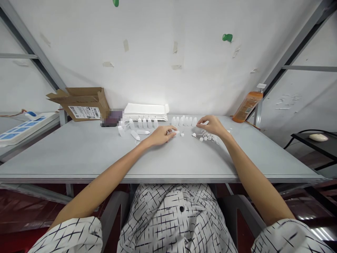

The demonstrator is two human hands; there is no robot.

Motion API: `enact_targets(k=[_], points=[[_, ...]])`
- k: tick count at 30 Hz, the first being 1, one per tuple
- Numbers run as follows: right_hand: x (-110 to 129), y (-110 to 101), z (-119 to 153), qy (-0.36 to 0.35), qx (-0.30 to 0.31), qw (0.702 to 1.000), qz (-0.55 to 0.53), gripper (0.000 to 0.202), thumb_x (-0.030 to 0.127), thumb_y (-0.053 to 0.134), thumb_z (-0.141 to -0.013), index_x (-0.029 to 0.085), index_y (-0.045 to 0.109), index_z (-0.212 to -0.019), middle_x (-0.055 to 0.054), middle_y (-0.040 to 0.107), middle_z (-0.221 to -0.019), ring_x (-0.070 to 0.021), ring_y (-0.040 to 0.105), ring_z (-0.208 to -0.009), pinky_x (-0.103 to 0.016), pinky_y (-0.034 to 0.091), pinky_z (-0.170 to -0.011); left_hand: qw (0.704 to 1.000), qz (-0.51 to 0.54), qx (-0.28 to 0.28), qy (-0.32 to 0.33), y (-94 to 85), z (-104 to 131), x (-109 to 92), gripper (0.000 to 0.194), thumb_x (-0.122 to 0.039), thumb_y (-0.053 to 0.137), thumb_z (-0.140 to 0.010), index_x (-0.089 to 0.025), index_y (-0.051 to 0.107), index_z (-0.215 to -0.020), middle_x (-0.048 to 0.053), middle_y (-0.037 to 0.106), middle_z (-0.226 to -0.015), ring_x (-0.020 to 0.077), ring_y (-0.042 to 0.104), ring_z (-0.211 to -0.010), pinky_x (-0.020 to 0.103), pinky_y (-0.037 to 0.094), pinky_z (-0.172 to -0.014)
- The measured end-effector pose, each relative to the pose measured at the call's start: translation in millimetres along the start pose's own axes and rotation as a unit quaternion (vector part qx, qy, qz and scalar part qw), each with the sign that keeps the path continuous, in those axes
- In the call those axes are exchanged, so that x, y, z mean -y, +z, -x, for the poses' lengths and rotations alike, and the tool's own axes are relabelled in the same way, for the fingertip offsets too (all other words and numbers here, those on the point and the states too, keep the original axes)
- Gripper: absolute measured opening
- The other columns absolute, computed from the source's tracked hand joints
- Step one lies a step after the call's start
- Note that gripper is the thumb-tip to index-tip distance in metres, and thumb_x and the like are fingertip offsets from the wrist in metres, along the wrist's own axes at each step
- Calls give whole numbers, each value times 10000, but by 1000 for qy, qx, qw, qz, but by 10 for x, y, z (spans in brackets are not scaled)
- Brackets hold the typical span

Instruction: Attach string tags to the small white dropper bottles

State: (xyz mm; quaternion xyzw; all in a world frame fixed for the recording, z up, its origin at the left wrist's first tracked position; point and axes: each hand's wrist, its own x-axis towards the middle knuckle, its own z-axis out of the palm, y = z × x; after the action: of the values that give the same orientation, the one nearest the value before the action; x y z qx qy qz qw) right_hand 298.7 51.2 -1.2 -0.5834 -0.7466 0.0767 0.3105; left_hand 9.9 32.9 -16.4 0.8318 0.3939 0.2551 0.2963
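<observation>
My left hand (161, 135) is curled, palm down, around a small white plastic bottle (177, 132) lying on its side, mostly hidden by the fingers. A small white cap with a thin tip (182, 134) stands just right of it. My right hand (212, 125) pinches at the right end of a row of small white open-necked bottles (183, 121), its fingertips on the end bottle (194, 122). Below that hand lies a heap of white caps with loops (205, 136). Several capped bottles (144, 123) stand left of my left hand, and others (135, 135) lie down.
At the back left are an open cardboard box (85, 102), a dark pixelated item (113, 118) and a stack of white paper (146, 111). An orange drink bottle (247, 106) leans at the back right. A power strip (25, 128) lies left of the grey table (168, 161).
</observation>
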Motion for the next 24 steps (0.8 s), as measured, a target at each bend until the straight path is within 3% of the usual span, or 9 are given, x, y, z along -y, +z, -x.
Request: enact_targets(k=[4,8,14,18,24], points=[[39,61,7,-23,-20,999,-11,119,304,699,-773,205,765,-774,-96,685,-1116,-261,616,-1065,-377,494,-835,999,-32,-14,-5,-1,-13,18,390,-359,523,-915,-151,673,-1210,69,738,-916,155,635,-672,308,492,-743],[131,73,35,-50,-41,997,-47,93,309,740,-763,225,775,-746,-94,606,-1301,-280,581,-1168,-430,484,-930,995,-74,-67,23,-1,-19,19,361,-378,568,-886,-155,721,-1125,85,752,-969,205,662,-866,325,490,-799],[348,56,110,-39,-4,981,-188,153,376,770,-734,234,801,-783,-79,698,-1090,-246,656,-994,-409,521,-884,992,-64,-93,61,-18,-7,-29,315,-355,607,-863,-158,726,-1079,84,751,-964,194,662,-863,319,493,-801],[474,89,157,-36,56,957,-281,231,436,800,-697,222,801,-783,-82,728,-976,-245,669,-912,-376,556,-757,991,-55,-98,67,-4,1,-45,307,-366,609,-862,-166,725,-1065,74,746,-951,191,658,-862,302,493,-762],[597,129,201,-29,100,938,-329,277,464,807,-691,209,802,-799,-67,732,-916,-208,642,-834,-346,570,-682,992,-57,-91,72,27,14,-49,343,-410,610,-865,-168,727,-1079,75,743,-952,197,657,-864,305,494,-752]])
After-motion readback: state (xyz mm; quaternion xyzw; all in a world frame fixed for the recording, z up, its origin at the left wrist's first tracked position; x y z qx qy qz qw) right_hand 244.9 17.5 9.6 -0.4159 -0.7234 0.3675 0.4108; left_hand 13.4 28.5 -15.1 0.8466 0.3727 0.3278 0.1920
